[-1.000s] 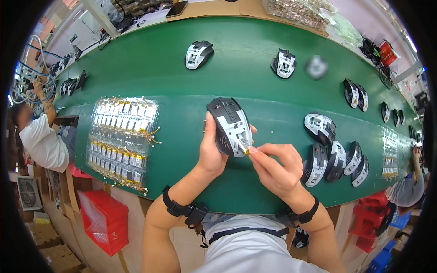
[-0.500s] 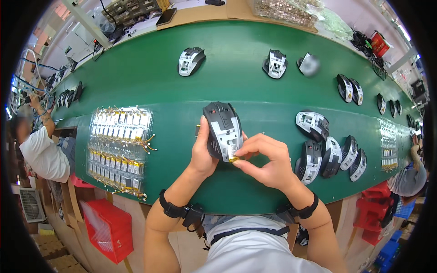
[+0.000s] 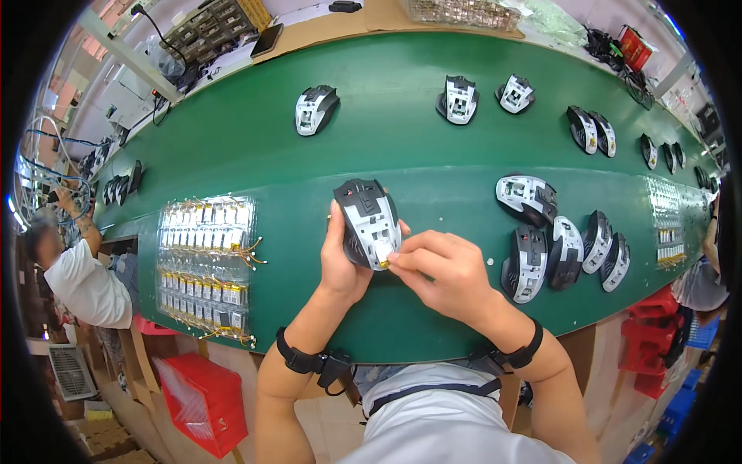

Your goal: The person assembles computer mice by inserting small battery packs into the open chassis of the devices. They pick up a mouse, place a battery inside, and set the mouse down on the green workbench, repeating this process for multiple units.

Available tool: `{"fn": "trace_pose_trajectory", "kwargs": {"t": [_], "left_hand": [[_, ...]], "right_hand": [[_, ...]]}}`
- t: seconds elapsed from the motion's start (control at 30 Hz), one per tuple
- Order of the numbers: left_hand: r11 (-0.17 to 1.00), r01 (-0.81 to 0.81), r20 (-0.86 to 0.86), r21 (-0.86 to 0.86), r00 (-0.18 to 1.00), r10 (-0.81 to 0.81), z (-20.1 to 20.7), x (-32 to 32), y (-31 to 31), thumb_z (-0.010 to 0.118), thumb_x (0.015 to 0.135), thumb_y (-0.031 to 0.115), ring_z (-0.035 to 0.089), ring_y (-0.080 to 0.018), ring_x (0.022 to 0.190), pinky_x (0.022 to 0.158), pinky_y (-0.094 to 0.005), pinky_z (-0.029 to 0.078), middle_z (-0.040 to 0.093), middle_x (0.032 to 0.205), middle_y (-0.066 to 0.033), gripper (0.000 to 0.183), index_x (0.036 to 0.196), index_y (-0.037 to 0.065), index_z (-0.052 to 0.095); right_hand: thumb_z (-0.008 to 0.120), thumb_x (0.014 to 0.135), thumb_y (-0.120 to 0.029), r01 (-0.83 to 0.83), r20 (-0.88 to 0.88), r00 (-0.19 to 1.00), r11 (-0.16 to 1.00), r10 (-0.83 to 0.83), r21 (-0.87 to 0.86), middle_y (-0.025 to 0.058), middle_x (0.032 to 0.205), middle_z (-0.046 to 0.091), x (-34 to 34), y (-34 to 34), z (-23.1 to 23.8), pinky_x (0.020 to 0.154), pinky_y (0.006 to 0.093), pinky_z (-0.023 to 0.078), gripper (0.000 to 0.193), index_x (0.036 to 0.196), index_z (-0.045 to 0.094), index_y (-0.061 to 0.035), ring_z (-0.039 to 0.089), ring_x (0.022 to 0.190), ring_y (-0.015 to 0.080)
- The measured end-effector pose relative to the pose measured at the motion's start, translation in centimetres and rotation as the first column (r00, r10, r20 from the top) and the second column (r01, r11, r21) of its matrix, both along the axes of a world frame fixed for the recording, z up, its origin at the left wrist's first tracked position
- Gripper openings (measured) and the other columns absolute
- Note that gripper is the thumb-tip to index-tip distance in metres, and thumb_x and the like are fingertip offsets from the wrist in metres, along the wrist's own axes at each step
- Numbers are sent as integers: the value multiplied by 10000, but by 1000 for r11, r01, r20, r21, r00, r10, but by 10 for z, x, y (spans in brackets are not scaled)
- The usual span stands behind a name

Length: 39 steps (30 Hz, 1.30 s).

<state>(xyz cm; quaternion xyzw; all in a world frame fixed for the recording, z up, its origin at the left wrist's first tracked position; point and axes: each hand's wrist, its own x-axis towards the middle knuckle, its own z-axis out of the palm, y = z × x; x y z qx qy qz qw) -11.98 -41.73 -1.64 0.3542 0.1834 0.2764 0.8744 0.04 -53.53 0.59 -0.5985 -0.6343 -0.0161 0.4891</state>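
My left hand (image 3: 342, 263) is wrapped round a black and grey computer mouse (image 3: 363, 209), held up over the green bench with its opened underside facing me. A small silvery battery (image 3: 382, 249) with a yellow end sits in the recess near the mouse's lower end. My right hand (image 3: 448, 271) pinches at that yellow end with thumb and forefinger, its fingertips touching the battery. To the left lie clear trays (image 3: 202, 261) holding rows of similar batteries with thin wires. Right of my hands, several mice lie close together, among them a grey and black mouse (image 3: 525, 263).
More mice stand along the far side, such as one mouse (image 3: 315, 110) and another mouse (image 3: 459, 100). A red crate (image 3: 202, 402) is below the bench at left. A person (image 3: 85, 271) works at the left; another person's arm shows at the far right. A phone (image 3: 267, 40) lies at the back.
The view has shifted slightly. A blurred mouse at the back right now shows sharply at rest. My right fingertips have moved a little on the battery, which now shows more plainly in the recess.
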Motion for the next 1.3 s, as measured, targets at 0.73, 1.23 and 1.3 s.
{"fn": "trace_pose_trajectory", "kwargs": {"t": [0.73, 1.23, 1.3], "left_hand": [[995, -10, 64, -98, 998, 16, -2, -6, 1, 249, 1038, 521, 658, -250, 1003, 872, -382, 548, 656, 1148, -120, 644, 1332, 17, 521], [998, -57, 15, 23, 998, 57, 2, 0, -17, 206, 1036, 545, 651, -242, 1024, 922, -374, 520, 650, 1145, -104, 656, 1343, 46, 500], [990, -139, -48, 9, 989, 139, 2, 2, -19, 203, 1024, 580, 654, -246, 1008, 909, -372, 518, 663, 1091, -121, 671, 1272, 48, 527]], "right_hand": [[732, 799, -78, -86, 135, 987, 996, 90, -36, 108, 1019, 682, 20, -4, 0, 771, 330, 563, 243, 1038, 689, -82, 673, 913, 256], [786, 714, -45, 61, -109, 993, 996, -53, 69, 75, 804, 640, -2, 4, 1, 635, 346, 530, 165, 828, 669, -63, 644, 720, 254], [784, 720, -59, 76, -92, 993, 994, -69, 73, 77, 854, 640, -3, 5, 2, 655, 352, 535, 161, 831, 667, -64, 648, 751, 259]]}}
